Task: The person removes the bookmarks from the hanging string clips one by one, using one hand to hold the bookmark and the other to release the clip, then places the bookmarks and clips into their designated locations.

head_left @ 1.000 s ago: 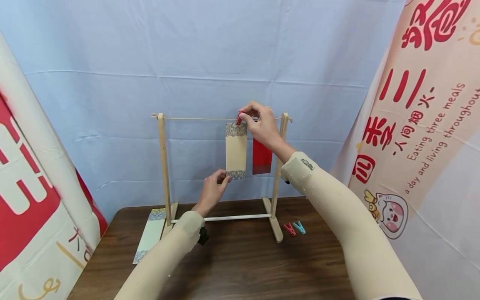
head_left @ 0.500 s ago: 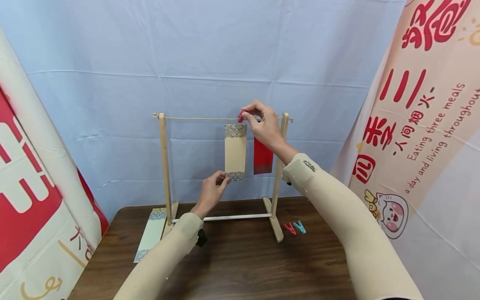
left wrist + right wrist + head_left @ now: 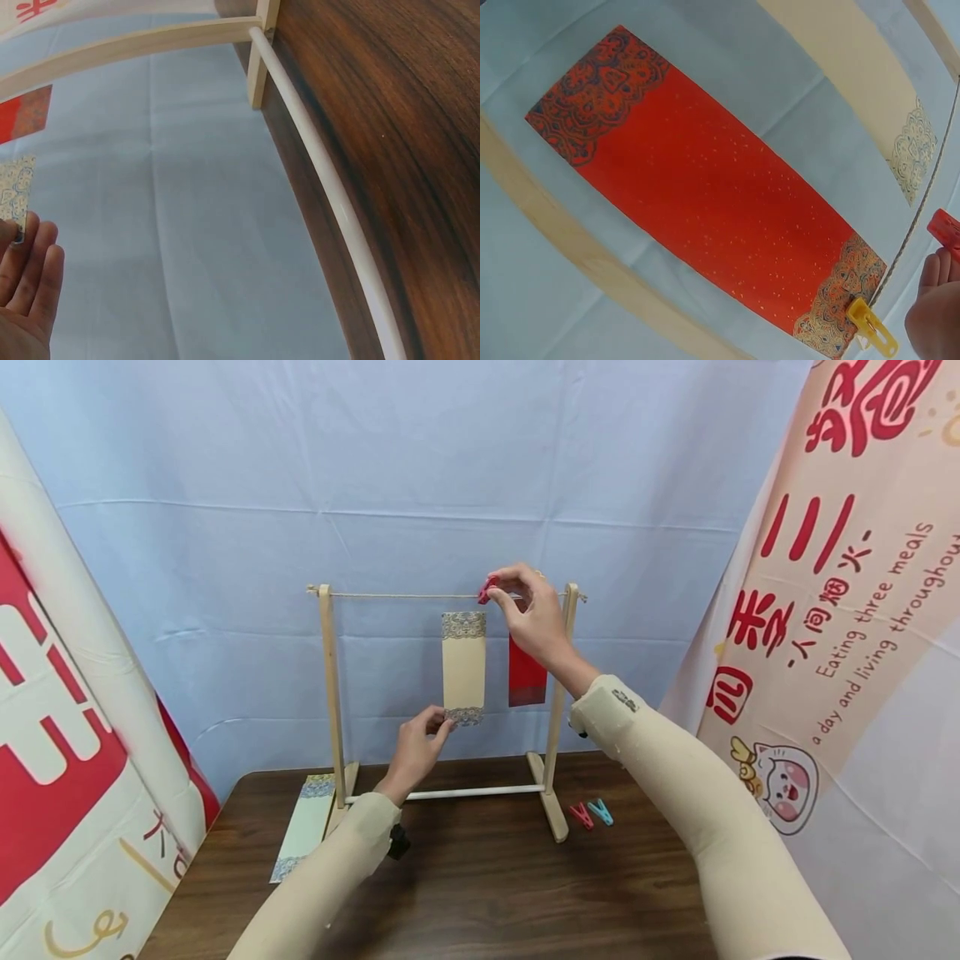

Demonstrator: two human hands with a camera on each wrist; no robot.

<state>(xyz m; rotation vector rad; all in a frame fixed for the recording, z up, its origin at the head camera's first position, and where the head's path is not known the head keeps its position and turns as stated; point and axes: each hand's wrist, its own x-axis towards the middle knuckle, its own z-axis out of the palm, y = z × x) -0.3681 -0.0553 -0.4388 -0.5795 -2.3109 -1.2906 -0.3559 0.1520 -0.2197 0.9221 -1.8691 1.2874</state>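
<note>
My left hand (image 3: 414,750) pinches the lower left corner of a beige paper strip (image 3: 463,670) with ornate patterned ends. The strip stands upright, its top edge just below the cord (image 3: 405,596). Between the thumb and fingers of my right hand (image 3: 538,617) is a red clothespin (image 3: 486,590), held at the cord and apart from the strip's upper right corner. A red paper strip (image 3: 697,187) hangs on the cord behind my right hand, clipped by a yellow clothespin (image 3: 871,327).
The cord runs between two posts of a wooden stand (image 3: 330,693) with a white lower bar (image 3: 480,792). A pale strip (image 3: 303,831) lies by its left foot. Right of the stand, a pink-red clothespin (image 3: 582,815) and a blue one (image 3: 601,812) lie on the dark table (image 3: 510,893).
The beige strip has shifted left and slightly down with my left hand. The red clothespin, which overlapped its top corner, has moved a little right and tilted, and now shows apart from it.
</note>
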